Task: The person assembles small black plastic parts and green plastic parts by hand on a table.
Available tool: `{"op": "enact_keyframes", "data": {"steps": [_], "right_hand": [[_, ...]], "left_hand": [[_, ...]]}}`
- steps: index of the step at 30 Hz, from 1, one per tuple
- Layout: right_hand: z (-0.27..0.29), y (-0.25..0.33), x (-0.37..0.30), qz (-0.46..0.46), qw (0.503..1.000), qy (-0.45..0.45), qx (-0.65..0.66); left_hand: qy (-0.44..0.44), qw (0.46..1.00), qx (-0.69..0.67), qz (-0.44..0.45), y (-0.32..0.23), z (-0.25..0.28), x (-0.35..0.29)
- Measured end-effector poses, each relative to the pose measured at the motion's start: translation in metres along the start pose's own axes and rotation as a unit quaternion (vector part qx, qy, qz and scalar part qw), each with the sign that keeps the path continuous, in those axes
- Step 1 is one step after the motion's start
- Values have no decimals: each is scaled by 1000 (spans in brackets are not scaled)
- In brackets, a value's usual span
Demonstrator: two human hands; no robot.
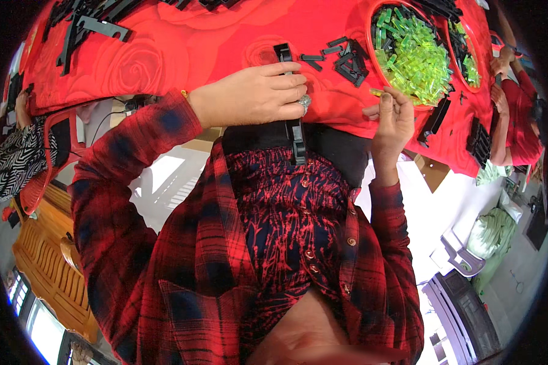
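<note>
My left hand is wrapped over a long, narrow black plastic bar, which lies across the near edge of the table. The bar's far end sticks out past my fingers over the red cloth, and its near end reaches toward my lap. To the right, my right hand pinches a small yellow-green translucent tube between thumb and fingers, just in front of a round red basket. Heaped in that basket are many green and yellow translucent tubes of the same kind.
Short black plastic pieces lie left of the basket. More long black bars are piled at the far left; others lie at the right edge. A second red container stands at right. Co-workers sit at both sides.
</note>
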State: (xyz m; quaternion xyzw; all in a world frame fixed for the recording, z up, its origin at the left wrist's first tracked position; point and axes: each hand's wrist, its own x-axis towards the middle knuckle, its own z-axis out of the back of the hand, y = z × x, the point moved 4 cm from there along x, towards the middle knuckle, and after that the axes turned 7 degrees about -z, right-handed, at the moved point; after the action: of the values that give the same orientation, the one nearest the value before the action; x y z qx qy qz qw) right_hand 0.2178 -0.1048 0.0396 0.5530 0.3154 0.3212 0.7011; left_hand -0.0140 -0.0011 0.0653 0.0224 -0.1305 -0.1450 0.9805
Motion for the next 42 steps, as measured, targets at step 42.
{"op": "enact_keyframes", "data": {"steps": [42], "right_hand": [[-63,-3,-12,197,947,80,-243]], "left_hand": [[-140,857,-190,459,-2,-30,-6]]}}
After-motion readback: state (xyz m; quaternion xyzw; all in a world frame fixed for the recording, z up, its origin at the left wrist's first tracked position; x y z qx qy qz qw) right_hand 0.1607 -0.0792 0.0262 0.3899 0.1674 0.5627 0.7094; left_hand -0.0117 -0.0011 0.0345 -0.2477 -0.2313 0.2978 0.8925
